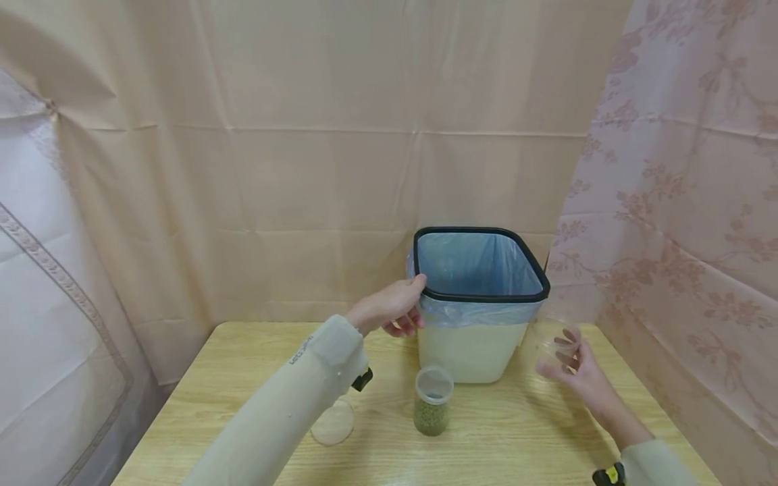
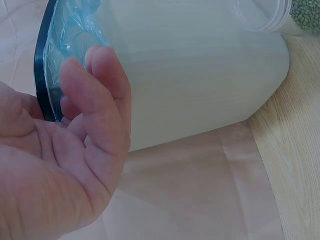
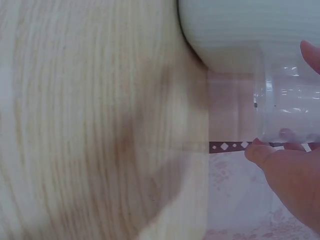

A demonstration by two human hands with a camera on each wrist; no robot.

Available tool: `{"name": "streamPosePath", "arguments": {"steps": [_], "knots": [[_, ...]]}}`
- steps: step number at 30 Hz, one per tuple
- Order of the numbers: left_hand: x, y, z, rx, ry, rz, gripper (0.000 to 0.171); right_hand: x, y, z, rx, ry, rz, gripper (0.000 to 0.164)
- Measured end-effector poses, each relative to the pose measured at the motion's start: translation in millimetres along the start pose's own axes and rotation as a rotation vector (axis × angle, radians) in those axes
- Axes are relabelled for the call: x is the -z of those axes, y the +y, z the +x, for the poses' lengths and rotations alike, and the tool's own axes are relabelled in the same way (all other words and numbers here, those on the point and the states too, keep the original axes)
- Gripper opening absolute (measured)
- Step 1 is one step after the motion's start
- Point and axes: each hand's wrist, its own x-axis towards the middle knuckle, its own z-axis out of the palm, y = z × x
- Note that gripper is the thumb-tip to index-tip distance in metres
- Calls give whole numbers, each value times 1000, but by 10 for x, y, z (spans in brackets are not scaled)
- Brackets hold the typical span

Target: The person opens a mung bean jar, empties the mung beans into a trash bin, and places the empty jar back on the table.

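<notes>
My left hand (image 1: 395, 305) pinches the near-left corner of the black rim (image 1: 486, 298) on a cream trash bin (image 1: 464, 354). The thumb lies at the rim, and the other fingers curl beside the outer wall in the left wrist view. A blue plastic bag (image 1: 480, 260) lines the bin. To the right of the bin, my right hand (image 1: 586, 378) holds a clear plastic jar (image 3: 287, 105) with nothing visible inside. Before the bin stands another clear jar (image 1: 431, 413), partly filled with small green beans. A clear round lid (image 1: 332, 423) lies flat, left of that jar.
Everything stands on a light wooden table (image 1: 261, 351). A beige curtain (image 1: 304, 182) hangs behind it, close to the bin. On the right, a floral-patterned cloth (image 1: 687, 223) hangs along the table's side.
</notes>
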Motion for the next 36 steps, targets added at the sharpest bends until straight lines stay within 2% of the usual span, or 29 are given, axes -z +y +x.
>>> {"name": "streamPosePath", "arguments": {"steps": [6,21,36], "knots": [[-1,-1,-1,4,2,-2,54,-41,45,-23,-17,-28,-32,102],[-11,-2,-18,-14,9,-6,53,-112,128,9,-74,-99,-19,107],[-15,-21,4,-25,3,-11,53,-141,282,9,-80,-105,-51,109]]}}
